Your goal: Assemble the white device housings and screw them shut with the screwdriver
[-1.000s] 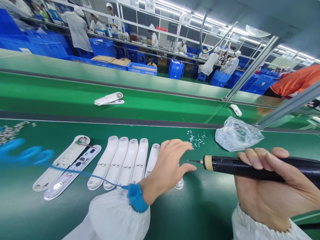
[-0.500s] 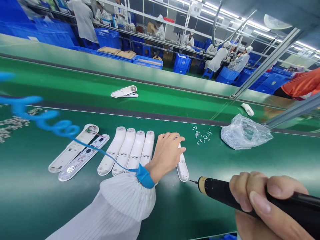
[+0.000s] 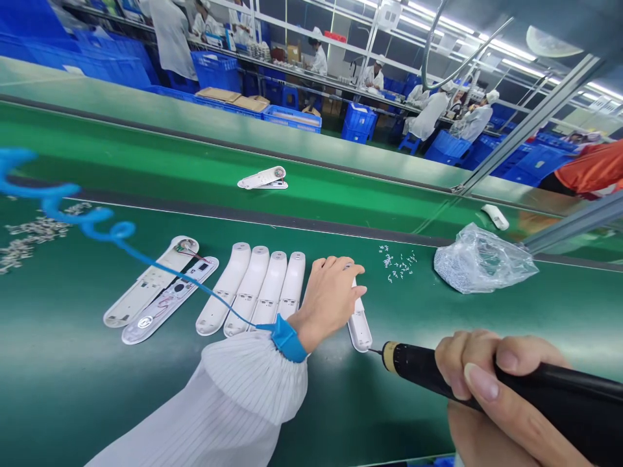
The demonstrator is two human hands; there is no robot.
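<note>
I saw the left hand (image 3: 331, 298) lying palm down on a white plastic cover (image 3: 359, 321) on the green tabletop (image 3: 97, 389). Its fingers (image 3: 348, 269) were spread a little and bent over the top end of that cover, pressing on it. The wrist was bent and the arm reached out from the bottom of the view in a white striped sleeve (image 3: 233, 402). A blue wrist strap (image 3: 288, 338) sat on the wrist, and its blue curly cord (image 3: 73, 217) ran off to the left.

The right hand (image 3: 491, 395) was low on the right side. Its grip was closed tight around a black electric screwdriver (image 3: 487, 386), with the thumb on top. The screwdriver lay almost flat and pointed left. Its thin metal tip (image 3: 374, 351) was just beside the bottom end of the white cover. I could not tell if it touched.

Four more white covers (image 3: 257, 288) lay side by side just left of the left hand. Further left were two open shell halves (image 3: 160, 292) with small parts and wires inside. A little pile of tiny screws (image 3: 399, 264) lay near the fingers, and a clear plastic bag (image 3: 481, 259) lay to the right of them. One more white part (image 3: 263, 178) sat on the green belt (image 3: 146, 162) behind. People in white coats (image 3: 170, 32) worked far back by blue crates (image 3: 214, 71).
</note>
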